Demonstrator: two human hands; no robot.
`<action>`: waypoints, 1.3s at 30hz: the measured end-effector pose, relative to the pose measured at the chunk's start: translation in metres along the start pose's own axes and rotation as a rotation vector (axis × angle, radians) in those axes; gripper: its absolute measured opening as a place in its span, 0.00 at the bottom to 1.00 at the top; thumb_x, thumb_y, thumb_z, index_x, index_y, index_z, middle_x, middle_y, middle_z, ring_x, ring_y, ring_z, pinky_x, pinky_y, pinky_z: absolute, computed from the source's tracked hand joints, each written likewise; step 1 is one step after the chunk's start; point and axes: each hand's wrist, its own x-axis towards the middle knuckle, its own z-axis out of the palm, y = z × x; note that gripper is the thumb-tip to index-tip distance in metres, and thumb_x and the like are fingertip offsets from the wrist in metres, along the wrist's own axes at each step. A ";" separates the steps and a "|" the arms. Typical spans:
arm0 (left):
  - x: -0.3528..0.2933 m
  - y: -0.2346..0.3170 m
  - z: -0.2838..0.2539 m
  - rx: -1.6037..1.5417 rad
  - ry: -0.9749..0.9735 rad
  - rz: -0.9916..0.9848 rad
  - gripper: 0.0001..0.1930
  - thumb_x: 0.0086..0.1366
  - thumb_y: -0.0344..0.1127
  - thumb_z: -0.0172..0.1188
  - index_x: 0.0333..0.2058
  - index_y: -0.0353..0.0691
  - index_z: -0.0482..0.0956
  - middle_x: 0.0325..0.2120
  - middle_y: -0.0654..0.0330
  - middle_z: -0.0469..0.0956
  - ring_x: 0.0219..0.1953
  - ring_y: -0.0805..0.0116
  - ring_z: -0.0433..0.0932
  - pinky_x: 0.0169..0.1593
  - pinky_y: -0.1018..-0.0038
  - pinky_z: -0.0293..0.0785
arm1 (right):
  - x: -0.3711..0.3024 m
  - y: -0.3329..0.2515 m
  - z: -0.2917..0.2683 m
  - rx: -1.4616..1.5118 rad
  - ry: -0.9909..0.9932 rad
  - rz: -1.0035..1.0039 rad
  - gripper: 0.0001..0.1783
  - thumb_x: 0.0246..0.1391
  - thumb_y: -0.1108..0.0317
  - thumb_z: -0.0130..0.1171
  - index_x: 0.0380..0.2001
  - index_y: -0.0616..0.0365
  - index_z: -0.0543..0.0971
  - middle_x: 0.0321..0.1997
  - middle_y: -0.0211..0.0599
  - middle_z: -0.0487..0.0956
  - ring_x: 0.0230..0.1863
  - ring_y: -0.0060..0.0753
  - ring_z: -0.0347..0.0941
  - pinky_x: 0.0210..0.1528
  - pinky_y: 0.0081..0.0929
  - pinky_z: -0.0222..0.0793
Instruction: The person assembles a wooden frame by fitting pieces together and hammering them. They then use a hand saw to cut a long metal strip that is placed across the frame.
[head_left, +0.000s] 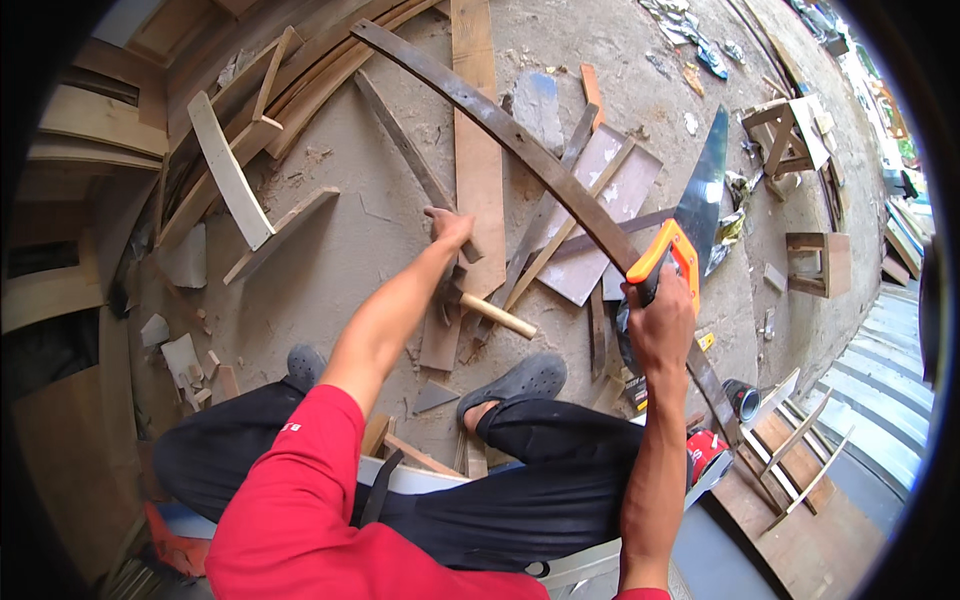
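Observation:
My right hand is closed round the orange and black handle of a hand saw, its blade pointing up and away. A long dark wooden strip runs diagonally from the far left and passes by the saw handle and my right hand. Further left, my reaching left hand grips a shorter brown wooden strip near its lower end; the fingertips are partly hidden. Just below that hand lies a hammer with a pale wooden handle. A wide plank lies under the shorter strip.
A shallow wooden panel and loose strips lie between my hands. On the left stands an angled wooden piece near wooden furniture. Small wooden stools are at the right. My shoes rest on the dusty floor among offcuts.

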 end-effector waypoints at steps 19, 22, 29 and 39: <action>-0.028 -0.040 0.005 0.253 0.122 0.229 0.53 0.42 0.70 0.65 0.56 0.30 0.65 0.60 0.46 0.57 0.63 0.47 0.55 0.63 0.55 0.55 | -0.002 -0.008 -0.010 0.064 -0.036 -0.019 0.17 0.42 0.69 0.68 0.32 0.63 0.71 0.30 0.52 0.75 0.37 0.57 0.72 0.39 0.46 0.67; -0.023 -0.017 0.009 0.331 0.083 0.277 0.57 0.37 0.73 0.67 0.55 0.28 0.65 0.59 0.47 0.57 0.63 0.48 0.54 0.63 0.53 0.54 | -0.001 -0.006 -0.009 0.062 -0.044 -0.016 0.17 0.43 0.69 0.68 0.31 0.63 0.70 0.30 0.52 0.75 0.37 0.56 0.72 0.39 0.46 0.67; -0.024 0.015 0.017 0.429 0.110 0.200 0.51 0.37 0.69 0.69 0.49 0.29 0.70 0.55 0.48 0.61 0.60 0.50 0.57 0.62 0.56 0.53 | 0.001 0.001 -0.008 0.070 -0.047 0.041 0.17 0.43 0.68 0.68 0.31 0.62 0.70 0.31 0.53 0.74 0.37 0.58 0.71 0.39 0.46 0.64; -0.024 0.044 0.002 0.039 0.223 0.459 0.19 0.65 0.50 0.53 0.48 0.46 0.68 0.28 0.51 0.80 0.34 0.45 0.79 0.39 0.53 0.71 | -0.003 0.000 -0.013 0.062 -0.021 0.063 0.17 0.43 0.67 0.68 0.31 0.63 0.71 0.32 0.53 0.75 0.38 0.56 0.72 0.40 0.46 0.67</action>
